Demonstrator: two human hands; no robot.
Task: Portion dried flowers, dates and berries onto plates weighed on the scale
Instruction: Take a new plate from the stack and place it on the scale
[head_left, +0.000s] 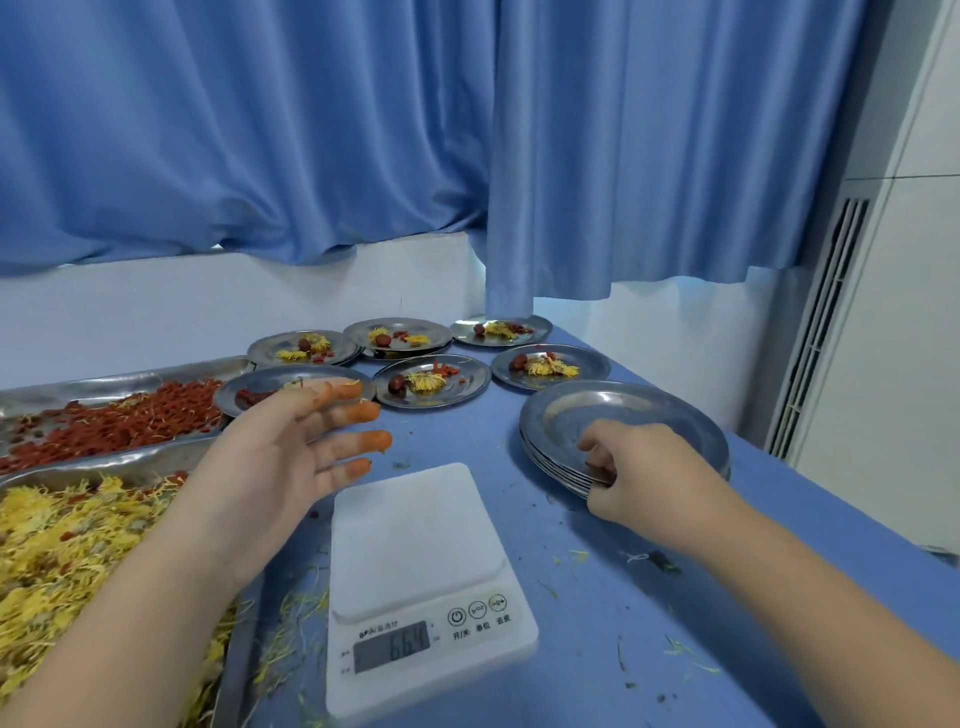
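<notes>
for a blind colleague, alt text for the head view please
The right hand grips a stack of empty plates beside a bare white scale; the open left hand, fingertips stained orange, hovers over the blue table. Six filled plates sit behind, with red berries and yellow dried flowers at left.

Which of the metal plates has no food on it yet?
The top plate of the stack on the right, whose near edge the right hand grips. The six plates beyond it each carry a portion.
</notes>
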